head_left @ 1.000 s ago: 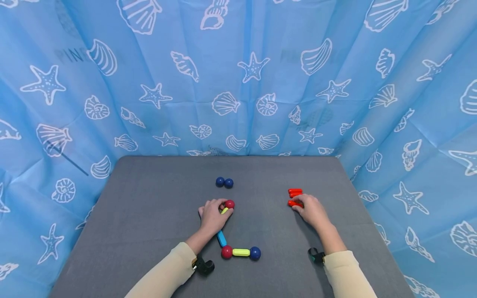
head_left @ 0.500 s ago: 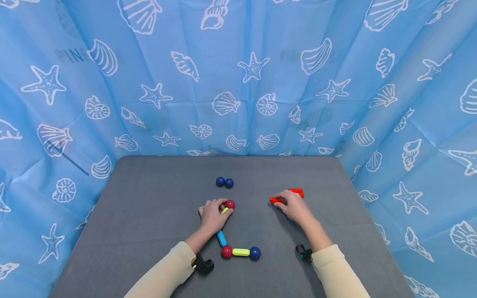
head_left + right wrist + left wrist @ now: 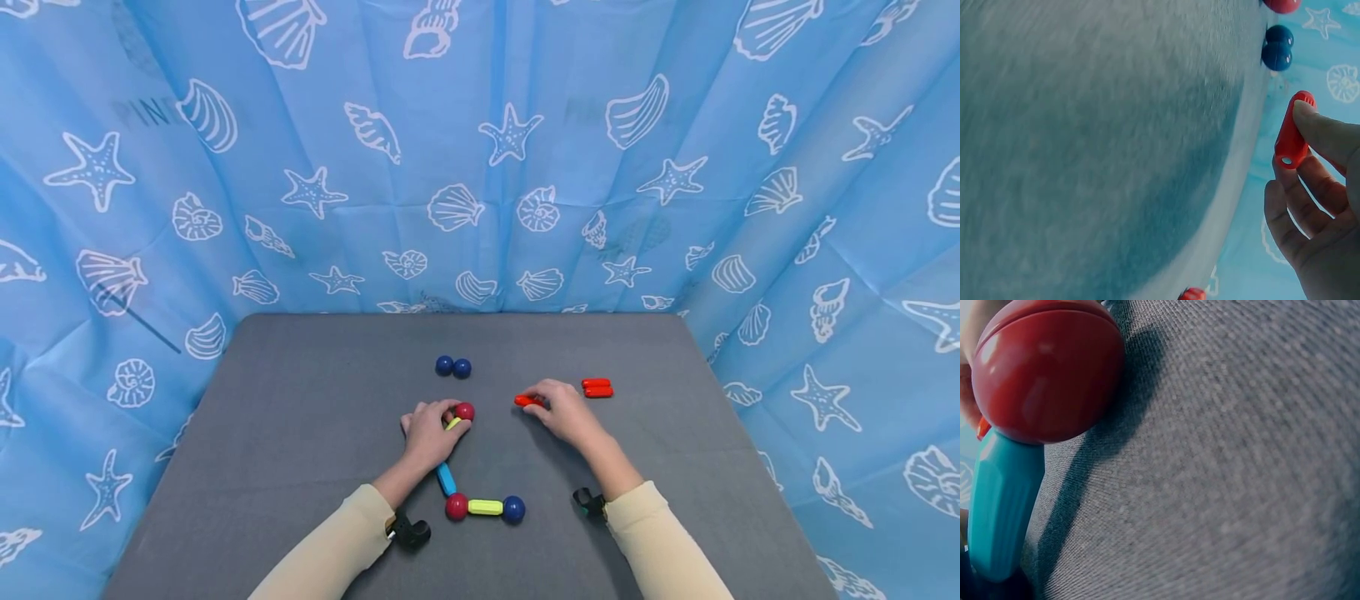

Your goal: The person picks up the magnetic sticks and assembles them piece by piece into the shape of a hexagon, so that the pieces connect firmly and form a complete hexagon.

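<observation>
- A blue curtain (image 3: 502, 250) printed with shells and starfish surrounds the visible sides of the scene.
- A grey tabletop (image 3: 300, 383) carries the pieces.
- A chain of balls and rods (image 3: 446, 479) bends from a far red ball (image 3: 465, 412) to a near red ball (image 3: 457, 507), then right to a blue ball (image 3: 513, 509); part is hidden.
- Hands apart, the left hand (image 3: 429, 433) grips the chain beside the far red ball; the right hand (image 3: 562, 410) pinches a red rod (image 3: 527, 401).
- Two blue balls (image 3: 445, 366) sit beyond, off the line between the hands.
- Two loose red rods (image 3: 597, 392) lie side by side, right of the right hand.
- The held red rod runs roughly left-right, its tip towards the far red ball, near but not touching.
</observation>
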The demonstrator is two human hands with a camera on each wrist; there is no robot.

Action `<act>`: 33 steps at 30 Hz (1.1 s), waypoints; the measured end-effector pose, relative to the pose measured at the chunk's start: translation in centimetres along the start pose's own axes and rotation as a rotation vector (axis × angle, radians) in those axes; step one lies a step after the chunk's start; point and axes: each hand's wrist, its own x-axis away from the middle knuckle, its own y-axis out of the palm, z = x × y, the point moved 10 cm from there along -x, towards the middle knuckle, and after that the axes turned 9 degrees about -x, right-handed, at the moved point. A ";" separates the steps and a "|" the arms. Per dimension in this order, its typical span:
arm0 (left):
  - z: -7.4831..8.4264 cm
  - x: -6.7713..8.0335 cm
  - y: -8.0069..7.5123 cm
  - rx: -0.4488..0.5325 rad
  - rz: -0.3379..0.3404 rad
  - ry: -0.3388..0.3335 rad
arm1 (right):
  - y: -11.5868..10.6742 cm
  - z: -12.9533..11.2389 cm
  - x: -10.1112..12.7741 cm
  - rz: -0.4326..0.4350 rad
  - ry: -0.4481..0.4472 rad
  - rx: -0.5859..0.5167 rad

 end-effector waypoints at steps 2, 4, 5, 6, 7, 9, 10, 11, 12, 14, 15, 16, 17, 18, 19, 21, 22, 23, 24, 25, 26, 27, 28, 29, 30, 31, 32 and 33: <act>0.0 0.0 0.0 0.001 -0.002 -0.003 | 0.3 -0.3 -0.2 -0.006 -0.006 0.003; 0.0 0.0 0.0 0.000 -0.005 -0.006 | 0.6 -0.6 -0.3 -0.011 -0.010 0.006; 0.0 0.0 0.0 -0.003 -0.007 -0.009 | 0.7 -0.7 -0.4 -0.012 -0.009 0.002; -0.1 -0.1 0.1 -0.008 -0.011 -0.012 | 0.9 -0.8 -0.5 -0.015 -0.007 -0.004; -0.1 -0.1 0.1 -0.012 -0.014 -0.014 | 1.0 -0.9 -0.6 -0.020 -0.007 -0.009; -0.1 -0.1 0.2 -0.018 -0.017 -0.017 | 1.4 -1.1 -0.7 -0.031 -0.008 -0.013; -0.1 -0.1 0.2 -0.020 -0.018 -0.018 | 1.7 -1.2 -0.8 -0.039 -0.008 -0.015; -0.1 -0.1 0.2 -0.019 -0.018 -0.019 | 1.9 -1.3 -1.0 -0.047 -0.010 -0.014; -0.1 0.0 0.2 -0.017 -0.018 -0.018 | 2.2 -1.4 -1.1 -0.054 -0.013 -0.014; 0.0 0.0 0.1 -0.013 -0.015 -0.017 | 2.8 -1.6 -1.3 -0.071 -0.021 -0.007; 0.0 0.0 0.1 -0.013 -0.014 -0.017 | 3.1 -1.8 -1.4 -0.079 -0.028 -0.004; 0.0 0.0 0.1 -0.012 -0.013 -0.018 | 3.4 -1.9 -1.5 -0.086 -0.034 -0.001; 0.0 0.0 0.1 -0.012 -0.011 -0.017 | 3.6 -2.0 -1.7 -0.092 -0.039 0.005; 0.0 -0.1 0.0 -0.014 -0.009 -0.016 | 3.8 -2.1 -1.8 -0.097 -0.043 0.005; 0.0 -0.1 0.1 -0.016 -0.008 -0.016 | 4.0 -2.2 -1.9 -0.101 -0.048 0.005; -0.1 -0.1 0.1 -0.019 -0.004 -0.015 | 4.4 -2.4 -2.1 -0.111 -0.053 -0.003; -0.1 -0.1 0.1 -0.021 -0.003 -0.014 | 4.5 -2.5 -2.2 -0.115 -0.054 -0.010; -0.1 -0.1 0.1 -0.022 -0.002 -0.013 | 4.6 -2.6 -2.3 -0.120 -0.056 -0.014; -0.1 -0.1 0.1 -0.024 -0.001 -0.013 | 4.8 -2.7 -2.4 -0.124 -0.064 -0.021; -0.1 -0.1 0.1 -0.025 -0.002 -0.013 | 4.9 -2.9 -2.5 -0.128 -0.071 -0.026; -0.1 -0.1 0.1 -0.025 -0.002 -0.013 | 5.1 -3.0 -2.6 -0.134 -0.076 -0.027; -0.1 -0.1 0.1 -0.025 -0.002 -0.014 | 5.3 -3.1 -2.6 -0.140 -0.081 -0.026; -0.1 -0.1 0.1 -0.024 -0.001 -0.015 | 5.4 -3.3 -2.7 -0.146 -0.090 -0.027; -0.1 -0.1 0.1 -0.023 0.002 -0.018 | 5.6 -3.4 -2.8 -0.153 -0.100 -0.028; 0.0 0.0 0.0 -0.021 0.007 -0.021 | 5.7 -3.6 -2.8 -0.161 -0.108 -0.031; 0.0 0.0 -0.1 -0.018 0.014 -0.025 | 5.8 -3.7 -2.9 -0.169 -0.110 -0.032; 0.1 0.1 -0.1 -0.016 0.023 -0.028 | 6.0 -3.8 -2.9 -0.178 -0.110 -0.030; 0.1 0.2 -0.2 -0.013 0.032 -0.031 | 6.1 -3.8 -2.9 -0.184 -0.111 -0.033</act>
